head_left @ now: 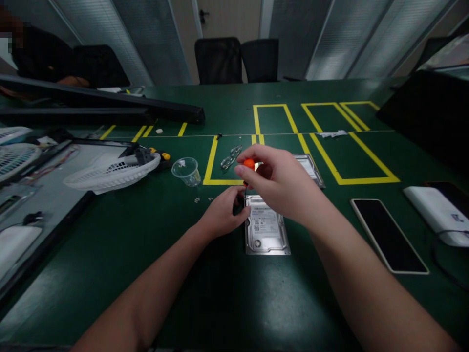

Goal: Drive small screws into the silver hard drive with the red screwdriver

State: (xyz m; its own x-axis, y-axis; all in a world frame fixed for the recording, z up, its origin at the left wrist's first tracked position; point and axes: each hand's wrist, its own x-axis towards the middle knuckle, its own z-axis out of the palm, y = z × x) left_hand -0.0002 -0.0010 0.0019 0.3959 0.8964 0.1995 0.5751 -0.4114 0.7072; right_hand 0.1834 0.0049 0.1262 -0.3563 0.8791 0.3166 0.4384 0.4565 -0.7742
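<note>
A silver hard drive [268, 232] with a white label lies on the green table in front of me. My left hand [224, 212] grips its upper left edge, the thumb on the casing and the fingers curled round the corner. Above that corner, my right hand [274, 176] pinches a screwdriver [249, 164] by its orange handle. The shaft points down at the drive's top left corner, and my fingers partly hide the tip. Tiny screws [197, 200] lie left of my left hand, near a clear plastic cup [186, 172].
Another hard drive [313, 171] lies behind my right wrist. A shiny coiled item [230, 157] sits inside yellow tape. A phone [389, 235] and a white power bank [439, 215] are at right. White racket-like covers [113, 173] and a panel are left; a person sits far left.
</note>
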